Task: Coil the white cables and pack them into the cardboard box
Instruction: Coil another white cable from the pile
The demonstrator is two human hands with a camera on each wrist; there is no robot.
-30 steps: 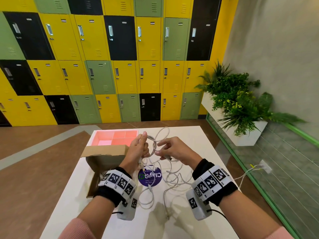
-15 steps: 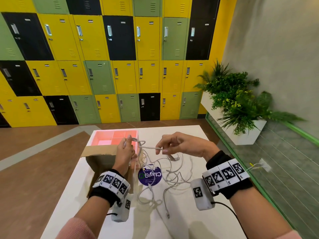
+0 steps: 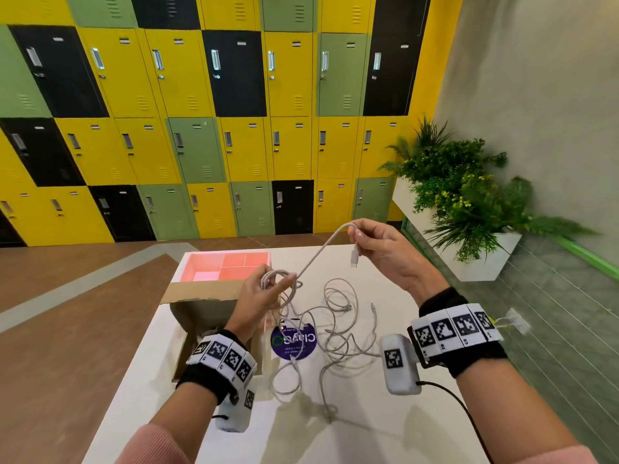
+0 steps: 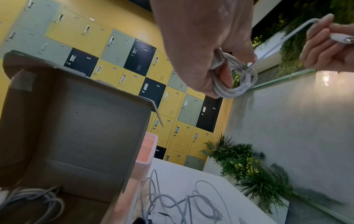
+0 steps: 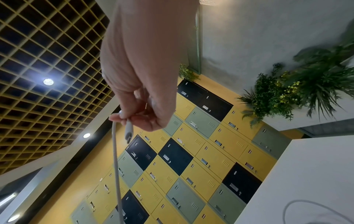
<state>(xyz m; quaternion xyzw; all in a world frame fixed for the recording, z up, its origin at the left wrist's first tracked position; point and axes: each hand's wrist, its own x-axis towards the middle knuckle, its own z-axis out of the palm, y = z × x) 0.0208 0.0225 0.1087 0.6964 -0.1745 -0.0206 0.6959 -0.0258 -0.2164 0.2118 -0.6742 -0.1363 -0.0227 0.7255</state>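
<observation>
Left hand [image 3: 259,296] grips coiled white cable [image 3: 279,283]; right hand [image 3: 385,252] pinches its plug end, now raised higher and farther right than before.

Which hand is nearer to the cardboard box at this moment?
Left. The left hand holds the coiled cable right above the cardboard box's right edge. The right hand pinches the cable's plug end farther right, over the table.

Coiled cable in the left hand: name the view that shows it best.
Left wrist: the coiled cable fills the view, loops distinct under the left hand. The head view shows it smaller and partly hidden by fingers. The right wrist view misses it.
</observation>
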